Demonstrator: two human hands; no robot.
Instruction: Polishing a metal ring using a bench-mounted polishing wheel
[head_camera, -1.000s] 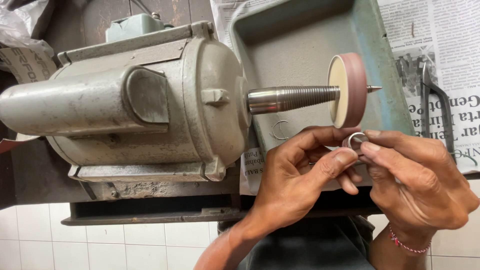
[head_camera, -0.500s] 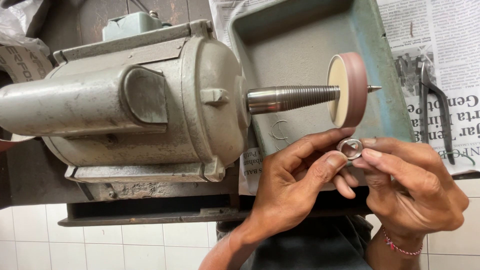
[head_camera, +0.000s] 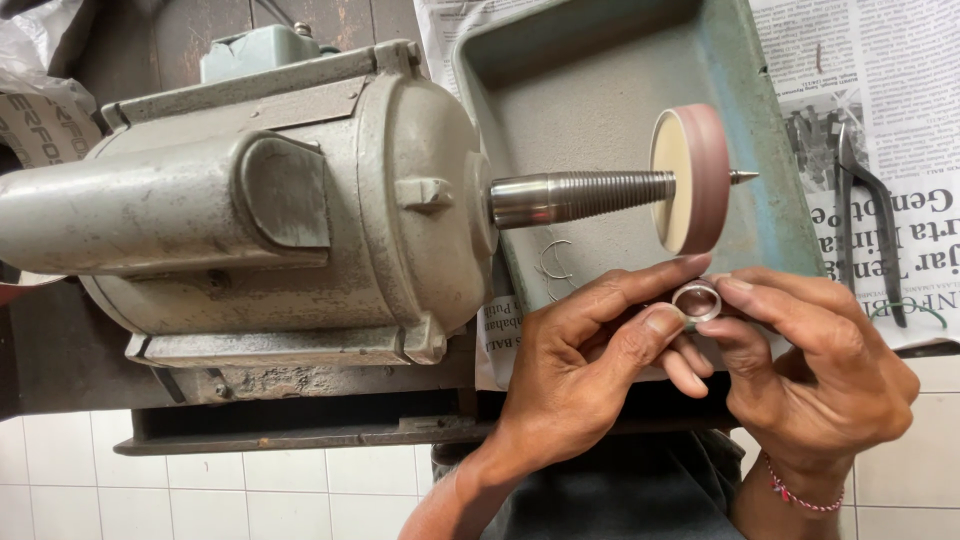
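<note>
Both hands hold a small silver metal ring (head_camera: 697, 299) between their fingertips, just below the pink polishing wheel (head_camera: 690, 180). My left hand (head_camera: 590, 365) pinches the ring from the left with thumb and forefinger. My right hand (head_camera: 815, 365) grips it from the right. The wheel sits on a threaded tapered spindle (head_camera: 585, 196) that sticks out of a grey-green motor (head_camera: 260, 215). The ring is close under the wheel's rim, apart from it by a small gap.
A green-grey metal tray (head_camera: 620, 70) lies under the wheel, with thin wire bits (head_camera: 556, 262) in it. Newspaper (head_camera: 890, 90) covers the bench at the right, with black-handled pliers (head_camera: 868, 215) on it. White floor tiles (head_camera: 200, 480) show below.
The hands and ring have shifted slightly lower and to the left under the wheel. The ring has turned a little between the fingers. The motor and wheel look unchanged.
</note>
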